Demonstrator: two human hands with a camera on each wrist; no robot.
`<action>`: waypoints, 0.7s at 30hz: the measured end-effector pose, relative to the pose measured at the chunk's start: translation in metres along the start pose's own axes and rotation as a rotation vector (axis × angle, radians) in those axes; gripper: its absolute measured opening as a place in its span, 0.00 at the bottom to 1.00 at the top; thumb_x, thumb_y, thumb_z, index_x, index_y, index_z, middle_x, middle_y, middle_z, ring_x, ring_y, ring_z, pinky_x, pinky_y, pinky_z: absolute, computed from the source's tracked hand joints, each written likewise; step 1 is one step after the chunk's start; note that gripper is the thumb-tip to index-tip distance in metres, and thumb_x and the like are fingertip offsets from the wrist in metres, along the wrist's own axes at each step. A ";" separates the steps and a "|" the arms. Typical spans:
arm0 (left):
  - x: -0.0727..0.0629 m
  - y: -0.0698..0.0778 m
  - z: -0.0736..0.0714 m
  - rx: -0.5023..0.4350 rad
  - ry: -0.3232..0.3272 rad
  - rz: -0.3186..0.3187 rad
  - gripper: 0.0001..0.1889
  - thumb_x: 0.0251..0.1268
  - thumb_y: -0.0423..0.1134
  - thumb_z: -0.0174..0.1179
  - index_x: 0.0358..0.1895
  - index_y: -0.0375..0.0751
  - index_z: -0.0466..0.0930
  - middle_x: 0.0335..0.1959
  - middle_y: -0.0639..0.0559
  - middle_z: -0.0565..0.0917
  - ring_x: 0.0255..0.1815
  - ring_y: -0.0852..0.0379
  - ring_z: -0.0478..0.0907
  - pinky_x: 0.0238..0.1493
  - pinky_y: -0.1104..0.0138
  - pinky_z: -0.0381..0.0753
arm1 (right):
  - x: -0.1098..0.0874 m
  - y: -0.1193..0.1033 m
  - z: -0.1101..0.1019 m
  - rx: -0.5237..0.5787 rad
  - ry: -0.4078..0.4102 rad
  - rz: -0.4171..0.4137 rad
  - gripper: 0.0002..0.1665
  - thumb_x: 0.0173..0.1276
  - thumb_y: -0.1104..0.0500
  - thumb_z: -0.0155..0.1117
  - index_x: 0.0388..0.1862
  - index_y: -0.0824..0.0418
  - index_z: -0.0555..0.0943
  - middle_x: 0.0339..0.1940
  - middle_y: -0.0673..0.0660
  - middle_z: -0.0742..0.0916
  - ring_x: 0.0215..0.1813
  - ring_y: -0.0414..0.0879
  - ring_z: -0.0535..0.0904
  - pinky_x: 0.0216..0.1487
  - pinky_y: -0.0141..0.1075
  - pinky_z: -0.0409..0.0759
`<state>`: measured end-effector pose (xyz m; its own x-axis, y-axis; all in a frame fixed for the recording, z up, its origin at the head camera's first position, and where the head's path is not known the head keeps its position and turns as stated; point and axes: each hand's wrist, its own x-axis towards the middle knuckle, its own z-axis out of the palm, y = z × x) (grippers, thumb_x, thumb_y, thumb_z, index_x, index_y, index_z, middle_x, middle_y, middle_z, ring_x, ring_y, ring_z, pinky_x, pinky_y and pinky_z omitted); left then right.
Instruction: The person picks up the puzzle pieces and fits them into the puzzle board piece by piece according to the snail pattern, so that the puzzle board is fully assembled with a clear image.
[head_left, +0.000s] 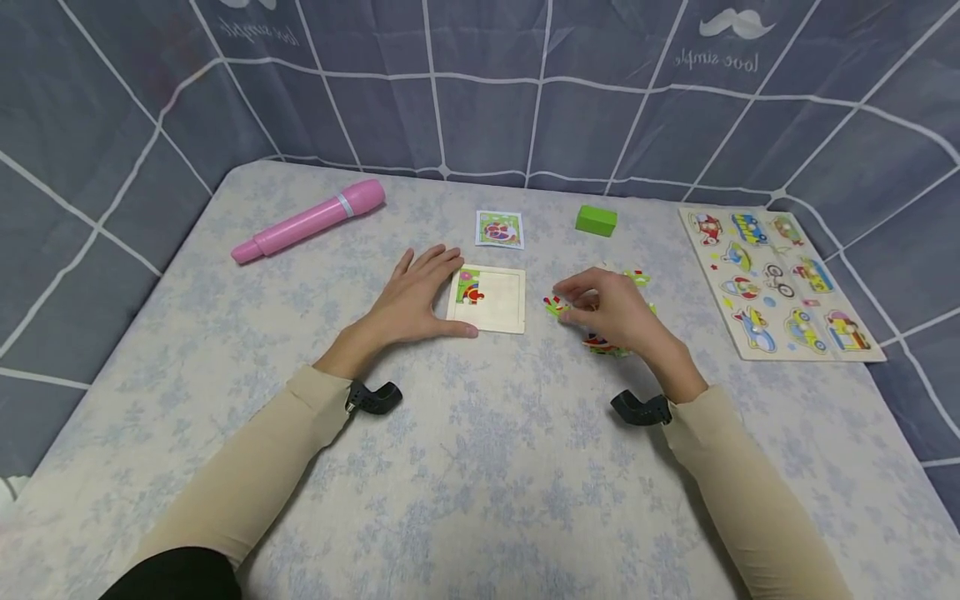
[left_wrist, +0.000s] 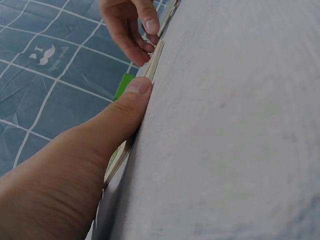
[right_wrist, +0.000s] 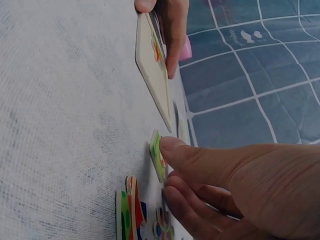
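Note:
A square wooden puzzle tray (head_left: 501,302) lies on the table, with a colourful piece (head_left: 470,287) set along its left side. My left hand (head_left: 411,302) rests against the tray's left part, fingers spread toward the far edge and the thumb along the near edge. To the right of the tray, my right hand (head_left: 617,308) pinches a green-and-red puzzle piece (right_wrist: 156,156) between thumb and fingers; the piece is tilted in the right wrist view. More loose puzzle pieces (head_left: 606,345) lie beneath and around that hand, partly hidden by it.
Behind the tray lies a small picture card (head_left: 499,229), with a green block (head_left: 596,221) to its right. A pink cylindrical object (head_left: 307,223) lies at the back left. A larger vehicle-picture board (head_left: 780,283) is at the right. Tile-patterned cloth (head_left: 487,125) surrounds the table.

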<state>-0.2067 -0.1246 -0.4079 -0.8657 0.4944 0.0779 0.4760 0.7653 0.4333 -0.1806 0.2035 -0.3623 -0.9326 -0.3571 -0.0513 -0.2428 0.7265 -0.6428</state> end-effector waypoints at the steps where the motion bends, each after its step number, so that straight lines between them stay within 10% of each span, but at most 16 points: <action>1: 0.000 0.000 0.000 -0.003 0.002 -0.001 0.62 0.49 0.70 0.76 0.83 0.40 0.59 0.86 0.46 0.58 0.89 0.48 0.46 0.88 0.45 0.32 | 0.000 0.000 0.001 -0.006 -0.002 -0.004 0.23 0.68 0.66 0.76 0.62 0.65 0.85 0.60 0.64 0.87 0.58 0.60 0.86 0.61 0.53 0.85; 21: -0.001 0.000 0.000 -0.011 0.003 -0.004 0.62 0.49 0.70 0.77 0.83 0.40 0.61 0.86 0.45 0.59 0.89 0.46 0.46 0.88 0.44 0.32 | 0.006 0.003 0.010 0.018 0.035 -0.013 0.21 0.64 0.67 0.78 0.55 0.66 0.83 0.48 0.63 0.87 0.50 0.55 0.84 0.57 0.50 0.87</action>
<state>-0.2057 -0.1255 -0.4077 -0.8682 0.4899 0.0790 0.4707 0.7625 0.4439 -0.1842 0.1978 -0.3719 -0.9382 -0.3457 -0.0167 -0.2505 0.7113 -0.6567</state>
